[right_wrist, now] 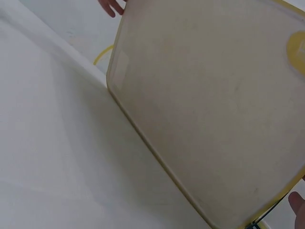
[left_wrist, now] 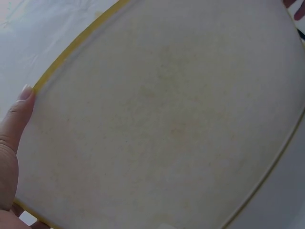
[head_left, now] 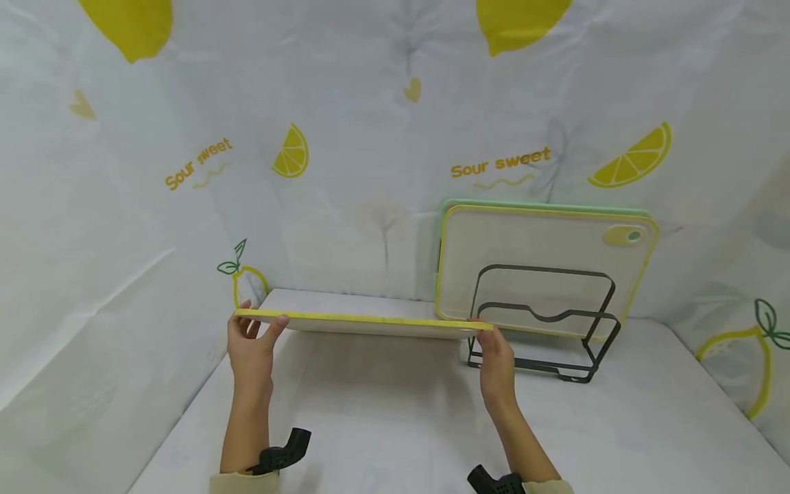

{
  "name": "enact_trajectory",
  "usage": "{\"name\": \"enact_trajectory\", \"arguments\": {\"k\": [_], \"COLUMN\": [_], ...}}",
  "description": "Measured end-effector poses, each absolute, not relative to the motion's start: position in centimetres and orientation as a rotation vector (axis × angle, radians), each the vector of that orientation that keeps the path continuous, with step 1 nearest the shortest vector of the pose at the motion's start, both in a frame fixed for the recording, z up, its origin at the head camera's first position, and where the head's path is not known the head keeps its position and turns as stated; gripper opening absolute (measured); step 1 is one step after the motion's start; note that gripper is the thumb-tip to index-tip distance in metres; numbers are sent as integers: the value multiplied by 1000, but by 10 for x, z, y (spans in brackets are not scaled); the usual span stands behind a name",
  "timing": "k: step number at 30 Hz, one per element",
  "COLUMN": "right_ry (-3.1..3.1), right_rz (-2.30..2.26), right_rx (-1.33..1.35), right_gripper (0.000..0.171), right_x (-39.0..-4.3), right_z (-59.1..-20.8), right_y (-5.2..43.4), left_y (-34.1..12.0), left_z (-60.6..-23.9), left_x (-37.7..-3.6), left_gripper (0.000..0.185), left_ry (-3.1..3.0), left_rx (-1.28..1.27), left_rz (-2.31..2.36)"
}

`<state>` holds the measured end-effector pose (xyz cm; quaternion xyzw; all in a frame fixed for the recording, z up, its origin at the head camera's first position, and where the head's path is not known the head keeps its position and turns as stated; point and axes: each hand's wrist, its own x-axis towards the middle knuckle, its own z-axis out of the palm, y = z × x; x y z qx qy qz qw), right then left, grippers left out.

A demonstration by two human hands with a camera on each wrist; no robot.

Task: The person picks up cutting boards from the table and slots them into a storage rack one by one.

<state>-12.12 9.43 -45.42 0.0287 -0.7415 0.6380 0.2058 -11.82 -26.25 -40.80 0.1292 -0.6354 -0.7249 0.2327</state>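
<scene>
A yellow-edged cutting board (head_left: 370,326) is held up above the table, seen nearly edge-on in the head view. My left hand (head_left: 252,346) grips its left end, the thumb at the near edge and the fingers behind. At the other end my right hand (head_left: 496,360) pinches the right corner. The left wrist view shows the board's pale, faintly stained face (left_wrist: 167,114), with the left thumb (left_wrist: 23,102) against the yellow rim. Across the right wrist view spreads the board's face (right_wrist: 205,105), which has a yellow patch near one end.
Just right of the held board stands a black wire rack (head_left: 543,367) on the white table (head_left: 395,425). Upright in it lean a yellow-rimmed board (head_left: 531,247) and a green-edged board (head_left: 549,204) behind. A lemon-print sheet (head_left: 358,226) covers the back wall.
</scene>
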Motion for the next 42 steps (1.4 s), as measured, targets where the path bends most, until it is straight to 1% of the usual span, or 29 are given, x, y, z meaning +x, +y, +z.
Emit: {"name": "enact_trajectory", "arguments": {"k": [3, 6, 11, 13, 17, 21, 24, 26, 31, 33, 35, 40, 42], "right_ry": [-2034, -1984, -1883, -1870, -1851, -1825, -1824, -1802, -1733, -1730, -1733, -1726, -1703], "right_rz": [1797, 1851, 1967, 1985, 2011, 2049, 2071, 2114, 2229, 2241, 2245, 2267, 2290], "right_rx": [76, 70, 90, 92, 95, 82, 58, 52, 38, 23, 11, 0, -3], "right_gripper": [49, 42, 20, 17, 13, 13, 14, 14, 11, 11, 10, 12, 13], "right_x": [-121, -121, -122, -124, -127, -125, -124, -123, -121, -120, -120, -121, -121], "right_z": [-457, -459, -459, -458, -460, -461, -459, -458, -451, -449, -447, -443, -441], "right_y": [96, 99, 101, 101, 103, 102, 102, 102, 102, 102, 102, 104, 103], "left_y": [-264, -267, -275, -278, -278, -276, -275, -275, -274, -274, -274, -273, -274], "left_z": [-409, -409, -421, -428, -438, -443, -443, -442, -439, -437, -436, -433, -432], "left_x": [-118, -117, -122, -127, -133, -135, -135, -134, -132, -131, -131, -132, -131], "left_gripper": [83, 80, 57, 47, 37, 48, 56, 54, 38, 37, 40, 57, 60], "left_ry": [-1763, -1800, -1776, -1703, -1509, -1430, -1434, -1433, -1390, -1375, -1372, -1441, -1462], "left_rx": [345, 328, 251, 201, 88, 20, 24, 41, 99, 108, 113, 169, 188], "left_rz": [-2005, -2005, -2001, -2046, -2199, -2266, -2265, -2268, -2298, -2316, -2322, -2247, -2217]}}
